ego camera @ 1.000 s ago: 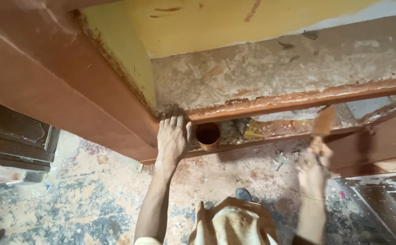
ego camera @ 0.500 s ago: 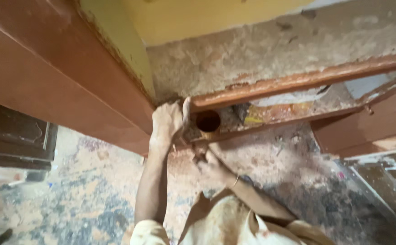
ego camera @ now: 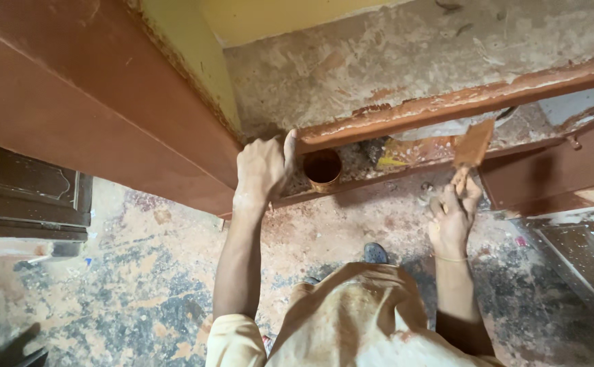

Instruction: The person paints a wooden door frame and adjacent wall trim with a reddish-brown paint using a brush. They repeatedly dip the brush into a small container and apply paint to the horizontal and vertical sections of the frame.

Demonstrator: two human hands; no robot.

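Left hand point(ego camera: 261, 166) rests fingers curled on the red frame bar point(ego camera: 446, 102) beside the paint tin point(ego camera: 323, 168); right hand point(ego camera: 452, 216) grips a paintbrush point(ego camera: 472, 146) right of the tin

Right hand point(ego camera: 452, 216) back right, brush point(ego camera: 472, 146) raised.

The red-brown door point(ego camera: 72, 115) runs off the left edge, and the dark cabinet point(ego camera: 25, 197) too.

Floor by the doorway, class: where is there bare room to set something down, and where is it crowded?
Free: the paint-spattered floor left of the left hand's arm, below the brown door. Crowded: the frame's channel, around the paint cup and the right hand's brush.
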